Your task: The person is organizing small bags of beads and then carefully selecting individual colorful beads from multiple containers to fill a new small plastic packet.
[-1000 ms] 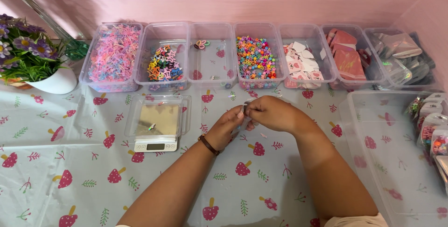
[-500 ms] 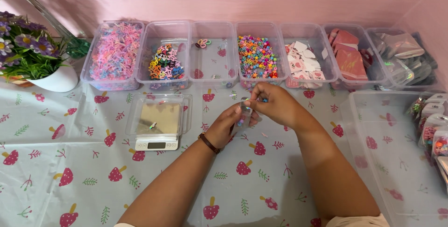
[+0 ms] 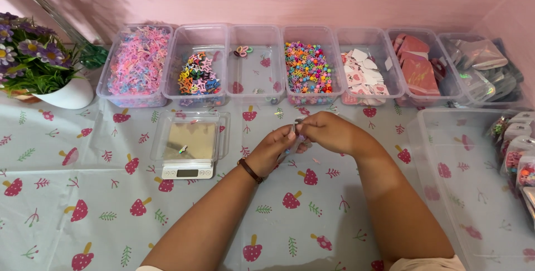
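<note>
Both your hands meet just in front of the bin of mixed bright beads, over the mushroom-print tablecloth. Left hand, a dark bracelet at the wrist, fingers curled in; right hand closed over it from the other side. Fingertips of both pinch a small clear packet between them; what is inside is too small to tell. The packet sits off the cloth, nearer you than the bead bin. Left of the bead bin: a nearly bare bin, then one of dark and bright clips, then pink clips. A small scale with a clear tray stands nearer you than those, just left of your left hand.
</note>
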